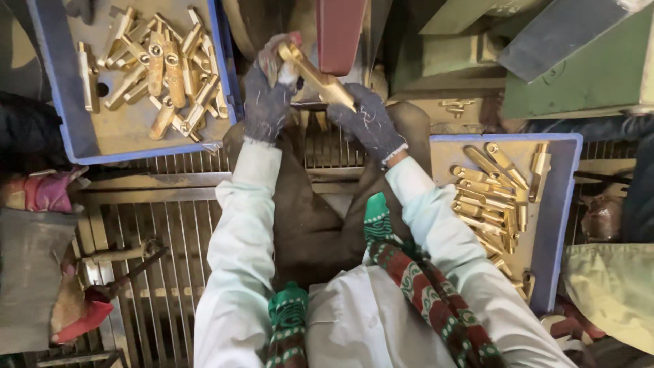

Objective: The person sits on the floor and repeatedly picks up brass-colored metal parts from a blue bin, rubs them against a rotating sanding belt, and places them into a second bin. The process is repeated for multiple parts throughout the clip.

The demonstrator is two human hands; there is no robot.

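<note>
Nearest, a patterned scarf (415,286) in green, red and white hung down over pale sleeves above a metal grate floor (163,232). Beyond it, both hands wore dark, frayed knit gloves and held one long brass part (317,76) up between them, over a brown apron (306,218) on the lap. The left hand (267,95) had its fingers curled closed around the part's ringed upper end, and the right hand (368,119) had its fingers wrapped around the lower end. The part was tilted, its high end just beside a red machine piece (338,31) that stood straight ahead. That closeness looked like the main risk: the loose threads of the gloves, or a scarf end, could catch on the machine if it moved, and a worn glove could let the smooth brass slip and drop through the grate. A blue tray (555,204) at the right held brass parts in a loose row along its middle, some near the close corner where a knock could spill them. A second blue tray (61,123) at the far left carried a jumbled heap (160,68) of like parts. No package, label or sign showed anywhere; green metal housings (579,68) filled the far right.
</note>
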